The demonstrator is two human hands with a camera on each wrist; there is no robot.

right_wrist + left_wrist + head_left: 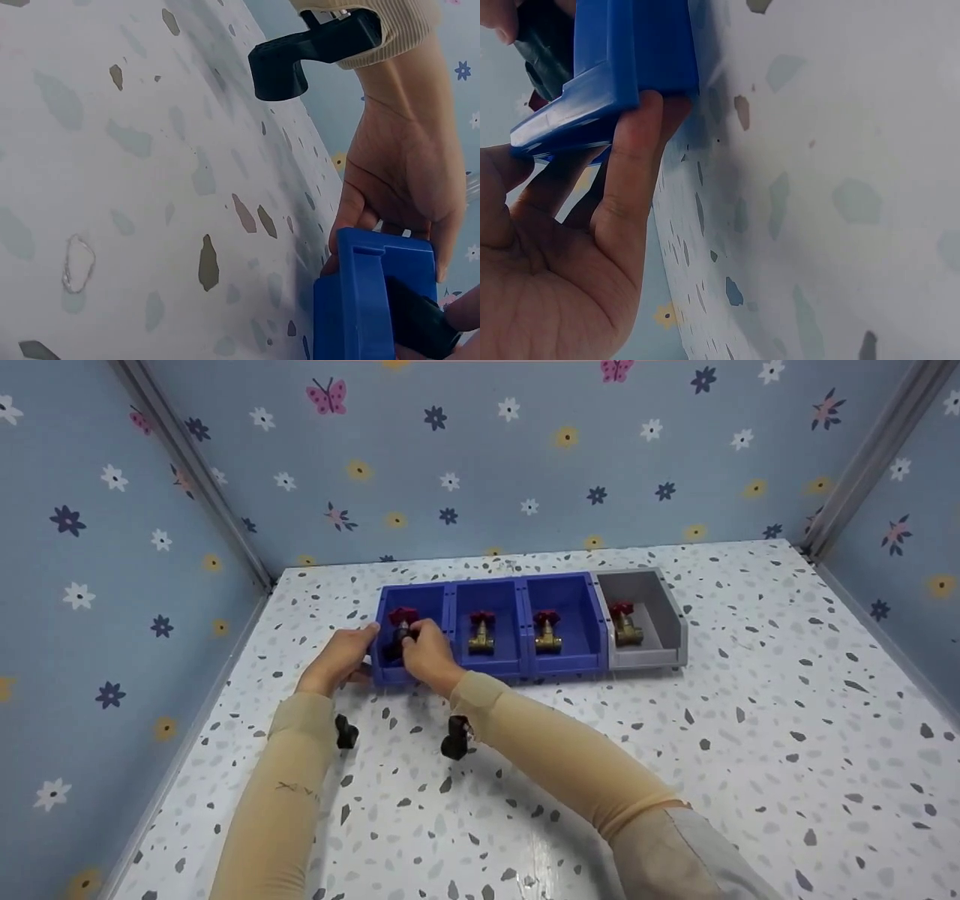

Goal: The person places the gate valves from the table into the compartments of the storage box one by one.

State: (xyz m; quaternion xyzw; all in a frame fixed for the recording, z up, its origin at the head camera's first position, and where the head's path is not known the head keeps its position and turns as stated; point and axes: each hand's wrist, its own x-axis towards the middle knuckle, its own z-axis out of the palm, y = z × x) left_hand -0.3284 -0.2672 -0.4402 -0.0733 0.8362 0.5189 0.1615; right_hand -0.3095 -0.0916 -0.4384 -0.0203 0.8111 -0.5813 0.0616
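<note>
Four bins stand in a row, and the leftmost blue bin (394, 676) has my left hand (341, 656) gripping its left side wall. In the left wrist view, that hand's fingers lie against the outside of the blue plastic. Inside this bin is a dark valve (400, 639) with a red handwheel, tilted. My right hand (435, 658) pinches its dark body with thumb and fingers. The right wrist view shows the dark valve body (420, 319) partly hidden by fingertips and the bin wall.
A brass valve (481, 639) lies in the second blue bin, another brass valve (548, 637) in the third, and one more brass valve (627, 630) in the grey bin (660, 658). Black wrist cameras hang below both wrists. Flower-patterned walls border the speckled table (750, 735).
</note>
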